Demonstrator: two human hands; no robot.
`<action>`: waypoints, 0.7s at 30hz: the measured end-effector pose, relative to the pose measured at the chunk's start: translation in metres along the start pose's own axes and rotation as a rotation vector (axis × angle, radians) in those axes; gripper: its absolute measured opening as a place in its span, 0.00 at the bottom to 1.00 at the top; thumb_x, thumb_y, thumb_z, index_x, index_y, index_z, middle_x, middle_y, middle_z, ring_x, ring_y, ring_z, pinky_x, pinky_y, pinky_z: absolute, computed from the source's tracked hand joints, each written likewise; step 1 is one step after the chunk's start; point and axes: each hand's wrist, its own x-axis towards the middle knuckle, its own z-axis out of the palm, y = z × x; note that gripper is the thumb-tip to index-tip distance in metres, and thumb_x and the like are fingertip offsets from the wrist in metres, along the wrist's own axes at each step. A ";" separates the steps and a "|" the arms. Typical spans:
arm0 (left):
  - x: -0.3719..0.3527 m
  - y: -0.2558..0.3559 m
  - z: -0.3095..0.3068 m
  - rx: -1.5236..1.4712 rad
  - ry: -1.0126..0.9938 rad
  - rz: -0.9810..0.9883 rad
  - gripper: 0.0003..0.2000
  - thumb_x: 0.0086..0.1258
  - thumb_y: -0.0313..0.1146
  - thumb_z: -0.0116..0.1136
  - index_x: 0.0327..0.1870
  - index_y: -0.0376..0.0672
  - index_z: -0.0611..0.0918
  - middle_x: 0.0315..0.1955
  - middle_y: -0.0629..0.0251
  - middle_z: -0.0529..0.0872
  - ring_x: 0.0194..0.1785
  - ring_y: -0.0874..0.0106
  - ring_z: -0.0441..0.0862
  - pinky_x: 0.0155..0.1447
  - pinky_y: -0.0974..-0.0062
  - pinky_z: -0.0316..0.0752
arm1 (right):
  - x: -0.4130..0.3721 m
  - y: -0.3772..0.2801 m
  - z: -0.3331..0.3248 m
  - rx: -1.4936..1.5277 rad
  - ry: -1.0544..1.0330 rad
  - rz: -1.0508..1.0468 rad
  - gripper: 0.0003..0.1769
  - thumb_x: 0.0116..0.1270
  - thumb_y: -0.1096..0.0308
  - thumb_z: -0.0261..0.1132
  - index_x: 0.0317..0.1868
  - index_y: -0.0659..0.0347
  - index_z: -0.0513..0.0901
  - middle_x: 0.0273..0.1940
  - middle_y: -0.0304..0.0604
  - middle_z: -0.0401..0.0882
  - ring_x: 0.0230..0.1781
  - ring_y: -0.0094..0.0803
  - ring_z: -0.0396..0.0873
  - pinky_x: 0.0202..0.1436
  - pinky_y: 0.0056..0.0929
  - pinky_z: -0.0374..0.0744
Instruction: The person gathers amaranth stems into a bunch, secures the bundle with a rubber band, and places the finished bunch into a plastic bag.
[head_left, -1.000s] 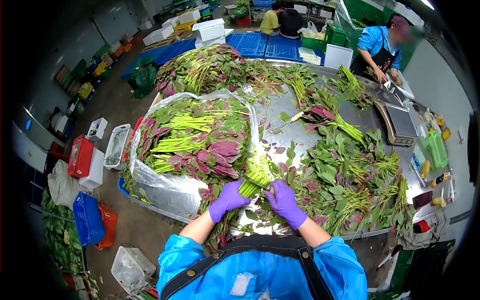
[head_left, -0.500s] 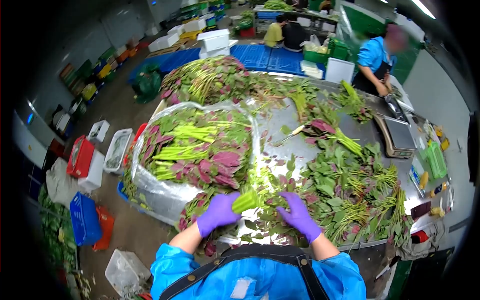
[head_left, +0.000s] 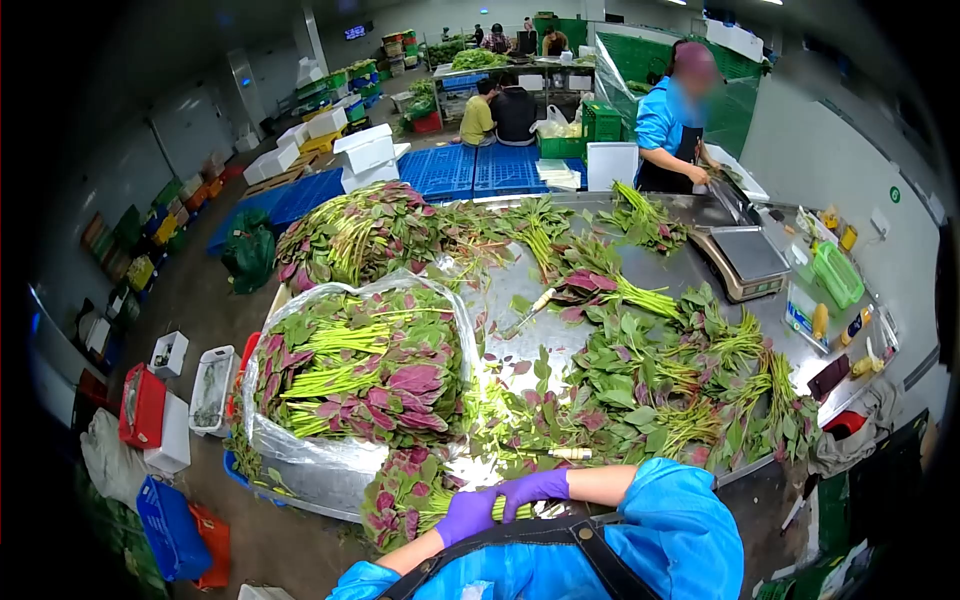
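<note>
A bunch of red-and-green leafy amaranth [head_left: 402,496] lies at the table's near edge, its leaves to the left and its pale stems to the right. My left hand [head_left: 466,517] in a purple glove is closed around the stems. Right beside it, my gloved right hand [head_left: 532,488] also grips the stems, close to the cut ends. A knife with a light handle [head_left: 570,453] lies among loose leaves just beyond my right hand. To the left, a clear plastic bag [head_left: 300,450] holds a big pile of amaranth [head_left: 365,365].
Tied bunches [head_left: 690,420] spread over the right of the metal table [head_left: 520,345]. Another knife [head_left: 530,312] lies mid-table. A scale [head_left: 745,262] stands at the far right, near a co-worker [head_left: 672,125]. More amaranth [head_left: 360,230] is heaped at the back left. Crates [head_left: 170,525] stand on the floor.
My right hand has moved left from the loose leaves onto the stems, beside my left hand. The bunch has come down towards my body. My view has tilted up.
</note>
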 end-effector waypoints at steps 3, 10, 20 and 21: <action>0.004 0.002 -0.025 0.136 0.221 -0.003 0.24 0.41 0.38 0.66 0.43 0.43 0.75 0.24 0.54 0.80 0.29 0.56 0.79 0.34 0.63 0.73 | -0.052 -0.081 0.027 -0.437 0.404 -0.239 0.42 0.35 0.68 0.70 0.58 0.55 0.68 0.35 0.48 0.80 0.33 0.36 0.78 0.39 0.29 0.76; 0.033 0.045 -0.131 0.739 0.623 0.363 0.15 0.56 0.31 0.49 0.46 0.43 0.73 0.42 0.61 0.77 0.53 0.63 0.73 0.63 0.54 0.60 | -0.121 -0.170 0.041 -0.547 0.888 -0.438 0.55 0.39 0.71 0.66 0.70 0.49 0.47 0.51 0.51 0.75 0.42 0.42 0.79 0.47 0.33 0.76; 0.102 -0.004 -0.033 0.084 0.695 0.306 0.31 0.46 0.24 0.57 0.58 0.45 0.68 0.57 0.55 0.67 0.64 0.55 0.61 0.67 0.52 0.49 | -0.071 -0.040 -0.015 0.604 1.077 -0.534 0.24 0.43 0.79 0.67 0.46 0.67 0.74 0.37 0.40 0.78 0.35 0.28 0.77 0.39 0.24 0.76; 0.102 -0.010 -0.014 -0.228 0.796 0.251 0.25 0.49 0.24 0.58 0.53 0.42 0.71 0.52 0.57 0.72 0.60 0.59 0.65 0.65 0.60 0.55 | -0.072 -0.027 -0.022 0.657 1.048 -0.425 0.22 0.44 0.77 0.67 0.45 0.66 0.76 0.36 0.38 0.78 0.31 0.26 0.77 0.34 0.22 0.76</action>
